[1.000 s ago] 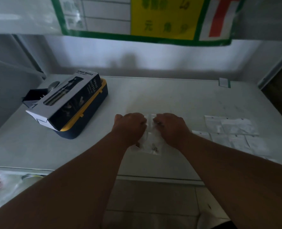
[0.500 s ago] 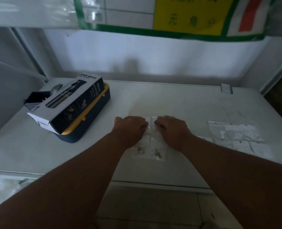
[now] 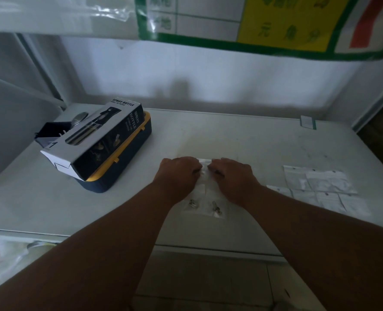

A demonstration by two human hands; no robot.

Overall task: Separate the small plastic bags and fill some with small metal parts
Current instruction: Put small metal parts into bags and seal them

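Two joined small clear plastic bags [image 3: 205,194] lie flat on the white table [image 3: 242,140], each with a small metal part [image 3: 193,203] near its bottom edge; the second metal part [image 3: 216,207] sits beside the first. My left hand [image 3: 178,176] and my right hand [image 3: 233,178] rest knuckles-up on the upper half of the bags, fingers curled, pinching the top edge on either side of the seam between them. The fingertips are hidden under the hands.
Several empty plastic bags [image 3: 318,187] lie spread out at the right. A spray bottle box [image 3: 96,138] rests on a blue and yellow case [image 3: 130,160] at the left, with a black object [image 3: 49,133] behind it. The table's front edge is close below the bags.
Both hands stay on the bags' top edge. The camera has tilted slightly, and both metal parts at the bags' bottoms have come into clear view.
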